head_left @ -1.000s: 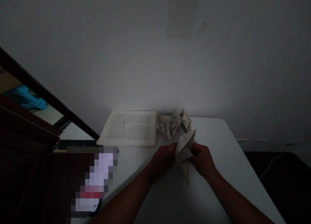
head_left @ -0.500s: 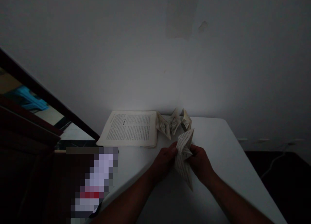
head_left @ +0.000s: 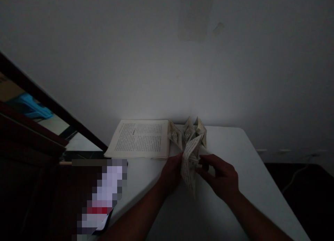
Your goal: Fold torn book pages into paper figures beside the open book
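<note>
In the head view, both forearms reach in from the bottom edge and angle toward each other over the bench [head_left: 227,140], the two hands meeting around one folded paper piece [head_left: 189,166]. The left hand [head_left: 171,175] is closed on the left side of this piece, its back turned outward; most of its fingers are hidden by the wrist and the paper. The right hand [head_left: 221,176] is arched at the right side, thumb and forefinger brought near each other at the paper's edge; whether they pinch it cannot be told. The folded piece is tilted, one point up and another down, above the near middle of the bench, and its inner folds are too dark to read. Its upper point overlaps the standing pieces behind and hides part of them. Those standing folded pieces [head_left: 175,135] number three, in a row at the far edge beside the wall [head_left: 156,67], making four with the one in hand. One printed book [head_left: 138,140] lies left of the row, its characters too small to read. One phone-like object [head_left: 109,185] at the left is masked by coarse blocks.
</note>
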### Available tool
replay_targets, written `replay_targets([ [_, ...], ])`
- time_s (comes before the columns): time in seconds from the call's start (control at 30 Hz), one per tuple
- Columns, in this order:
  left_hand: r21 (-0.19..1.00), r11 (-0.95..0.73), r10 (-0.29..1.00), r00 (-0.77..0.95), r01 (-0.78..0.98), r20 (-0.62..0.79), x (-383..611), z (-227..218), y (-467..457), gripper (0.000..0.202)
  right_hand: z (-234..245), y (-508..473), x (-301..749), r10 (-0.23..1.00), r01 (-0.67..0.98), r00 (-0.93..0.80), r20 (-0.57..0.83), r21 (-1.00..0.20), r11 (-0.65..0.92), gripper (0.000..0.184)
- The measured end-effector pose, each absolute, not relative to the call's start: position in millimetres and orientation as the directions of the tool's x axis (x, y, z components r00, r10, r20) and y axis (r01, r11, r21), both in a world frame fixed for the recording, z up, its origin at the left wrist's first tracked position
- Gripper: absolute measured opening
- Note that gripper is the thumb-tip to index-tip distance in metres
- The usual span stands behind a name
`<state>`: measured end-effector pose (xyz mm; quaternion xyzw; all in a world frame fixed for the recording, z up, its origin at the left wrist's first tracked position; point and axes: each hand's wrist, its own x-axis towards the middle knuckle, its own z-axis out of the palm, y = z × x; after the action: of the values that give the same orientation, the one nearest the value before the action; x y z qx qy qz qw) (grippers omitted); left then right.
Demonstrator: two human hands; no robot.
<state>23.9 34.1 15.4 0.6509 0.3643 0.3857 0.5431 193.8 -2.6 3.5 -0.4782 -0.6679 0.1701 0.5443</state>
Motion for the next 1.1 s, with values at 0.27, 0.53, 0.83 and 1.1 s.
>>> replay_targets([
  [0.27,0.999,-0.048,0.905,0.422,-0.015,0.05,34,17,28,0.052,9,-1,191,0.736,0.603,-0.127,0.665,-0.538,0.589,0.021],
  [0.53,0.999,-0.031,0.907,0.418,-0.042,0.046,35,10,27,0.05,4,0,189,0.654,0.705,-0.203,0.728,-0.355,0.614,0.016],
  [0.83,0.997,0.023,0.91,0.415,-0.077,0.011,37,0,26,0.049,3,0,183,0.602,0.763,-0.214,0.769,-0.252,0.594,0.014],
  [1.1,0.983,0.077,0.919,0.394,-0.169,-0.004,39,-9,29,0.046,5,1,182,0.61,0.76,-0.241,0.755,-0.244,0.602,0.014],
])
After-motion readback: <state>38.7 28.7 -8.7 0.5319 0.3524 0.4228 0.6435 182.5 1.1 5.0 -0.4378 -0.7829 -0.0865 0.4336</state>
